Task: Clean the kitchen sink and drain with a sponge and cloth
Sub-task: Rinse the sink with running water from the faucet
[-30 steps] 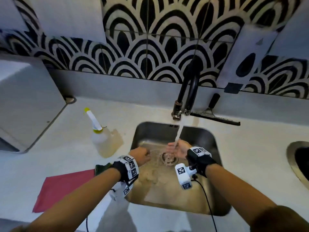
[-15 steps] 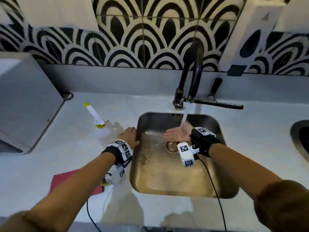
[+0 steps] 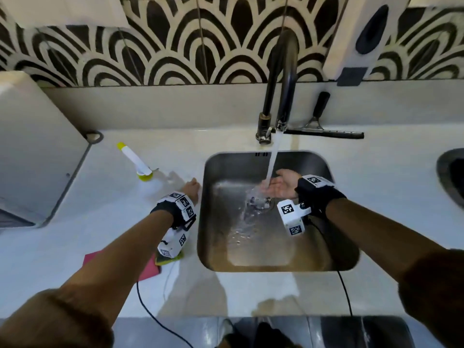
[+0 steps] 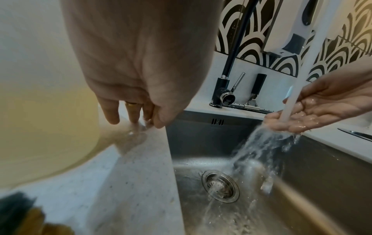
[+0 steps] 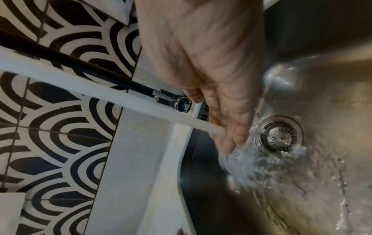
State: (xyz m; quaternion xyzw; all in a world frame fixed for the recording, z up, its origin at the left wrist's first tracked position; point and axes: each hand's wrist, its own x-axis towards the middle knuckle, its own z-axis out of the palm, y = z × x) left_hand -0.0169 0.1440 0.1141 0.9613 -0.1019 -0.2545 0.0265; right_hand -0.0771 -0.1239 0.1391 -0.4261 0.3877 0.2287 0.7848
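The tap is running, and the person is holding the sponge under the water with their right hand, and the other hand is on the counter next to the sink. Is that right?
Almost. The right hand holds no sponge: it is open, palm up, and empty under the water, as the left wrist view shows. The sponge lies on the counter by the sink. The rest is right: the tap runs and the left hand rests on the counter beside the sink.

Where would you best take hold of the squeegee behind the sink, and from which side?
Probably by its black handle, coming from the front and above. The squeegee lies with its blade flat along the counter behind the sink, handle angled up toward the backsplash, so the handle is the raised, free part.
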